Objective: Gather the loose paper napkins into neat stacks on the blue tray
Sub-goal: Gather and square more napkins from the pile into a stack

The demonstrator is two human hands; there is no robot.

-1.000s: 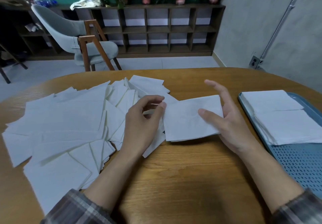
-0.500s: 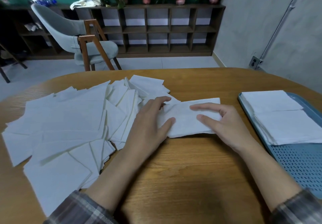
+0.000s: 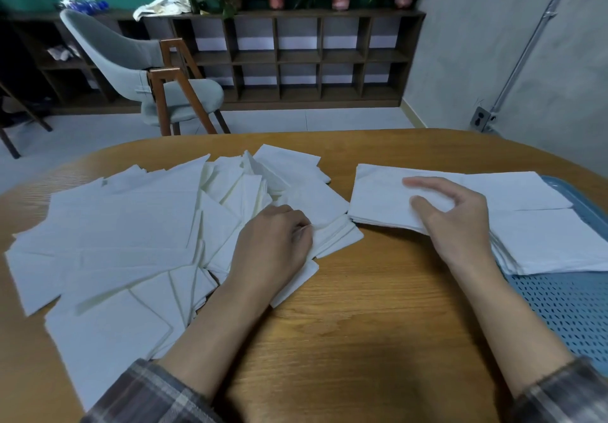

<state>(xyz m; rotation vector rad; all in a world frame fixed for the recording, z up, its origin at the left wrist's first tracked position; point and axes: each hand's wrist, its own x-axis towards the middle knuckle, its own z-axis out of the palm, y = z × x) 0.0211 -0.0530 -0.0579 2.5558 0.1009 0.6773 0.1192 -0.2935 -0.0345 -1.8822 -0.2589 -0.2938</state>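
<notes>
White napkins (image 3: pixel 131 225), blue perforated tray (image 3: pixel 566 307), plaid sleeves (image 3: pixel 148 393), brown table (image 3: pixel 362 340).

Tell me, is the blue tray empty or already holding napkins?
Partly filled. White napkin stacks cover the far part of the tray; its perforated near part lies bare.

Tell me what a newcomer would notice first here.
A wide, messy spread of loose white napkins covers the left half of the wooden table, with the left hand curled on its right edge. Beside it, the right hand pinches a small squared stack just left of the blue tray, where neat stacks already lie at the table's right edge.
</notes>
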